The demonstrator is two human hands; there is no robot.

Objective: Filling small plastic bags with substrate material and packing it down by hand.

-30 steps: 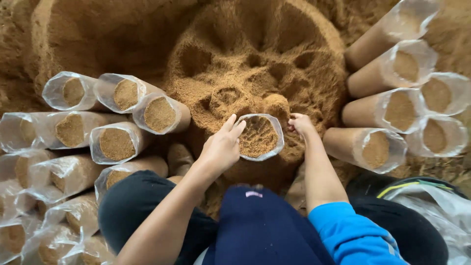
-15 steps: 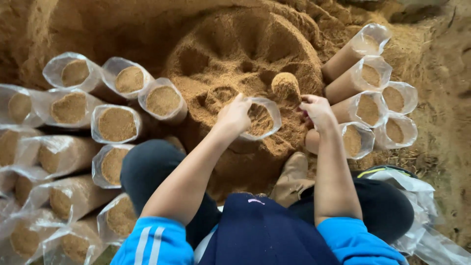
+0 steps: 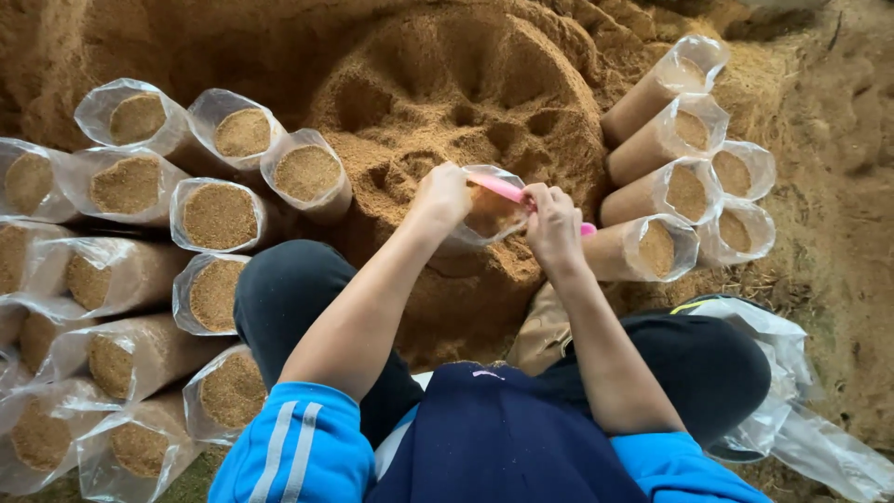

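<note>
Clear plastic bag, partly filled with brown sawdust, stands against the big sawdust mound in the middle of the floor. The left hand grips its rim on one side, and the right hand holds a pink stick lying across the bag's mouth. Filled bags lie stacked toward the left edge; more filled bags lie toward the right. Empty plastic bags lie beside the person's right knee.

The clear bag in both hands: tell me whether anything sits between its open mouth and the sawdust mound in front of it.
Only the pink tool held by the right hand lies across the mouth of the clear bag. The left hand grips the near rim. The sawdust mound is directly beyond, unobstructed.
</note>
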